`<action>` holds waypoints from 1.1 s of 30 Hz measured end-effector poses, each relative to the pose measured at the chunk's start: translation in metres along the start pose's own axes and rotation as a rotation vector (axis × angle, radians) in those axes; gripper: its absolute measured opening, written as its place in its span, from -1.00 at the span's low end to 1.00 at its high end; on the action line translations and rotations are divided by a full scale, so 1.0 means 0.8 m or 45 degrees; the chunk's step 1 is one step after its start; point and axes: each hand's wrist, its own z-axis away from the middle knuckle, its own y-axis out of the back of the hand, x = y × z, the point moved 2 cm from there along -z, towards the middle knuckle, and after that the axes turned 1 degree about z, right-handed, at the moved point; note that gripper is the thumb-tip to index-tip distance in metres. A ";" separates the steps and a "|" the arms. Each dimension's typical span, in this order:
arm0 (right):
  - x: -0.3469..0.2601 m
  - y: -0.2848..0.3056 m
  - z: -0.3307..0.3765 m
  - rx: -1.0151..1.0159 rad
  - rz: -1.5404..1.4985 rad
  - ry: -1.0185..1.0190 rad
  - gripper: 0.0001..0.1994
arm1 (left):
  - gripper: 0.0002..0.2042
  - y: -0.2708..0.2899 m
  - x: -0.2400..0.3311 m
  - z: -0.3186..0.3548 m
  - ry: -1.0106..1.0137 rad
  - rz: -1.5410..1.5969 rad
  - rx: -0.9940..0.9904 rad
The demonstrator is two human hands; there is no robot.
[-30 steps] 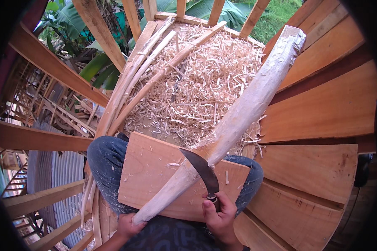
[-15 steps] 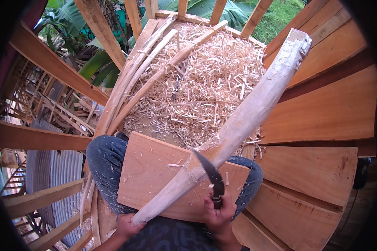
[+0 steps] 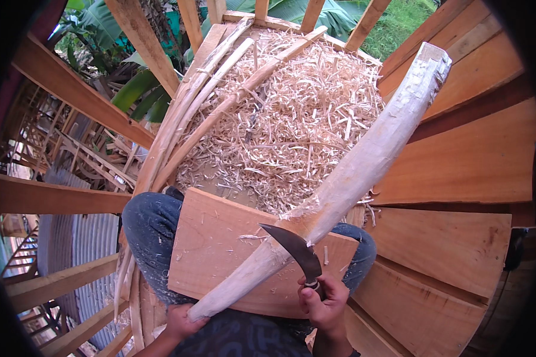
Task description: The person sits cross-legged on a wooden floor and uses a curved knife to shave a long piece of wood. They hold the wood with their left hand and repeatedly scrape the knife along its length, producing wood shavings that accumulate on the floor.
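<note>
A long, pale, peeled wooden pole slants from my lap up to the far right, its far end roughly hewn. My left hand is closed round its near end. In my right hand is a curved knife with a dark hooked blade and a dark handle. The blade lies across the pole in this view, tip to the left; whether it touches the wood I cannot tell. Under the pole a flat wooden board rests across my thighs, with a few shavings on it.
A deep heap of wood shavings covers the floor ahead. Long wooden strips lie along its left side. Wooden slats rail the left and far sides. Broad planks wall the right. Corrugated metal sheets show beyond the left rail.
The knife has turned, showing more of its blade broadside, and my right hand has moved slightly right. The pole's far end has shifted a little to the right. My left hand stays on the near end.
</note>
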 end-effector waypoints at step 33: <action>0.003 -0.020 0.008 -0.452 -0.772 -0.246 -0.81 | -0.68 0.001 0.015 -0.007 -0.061 -0.034 -0.007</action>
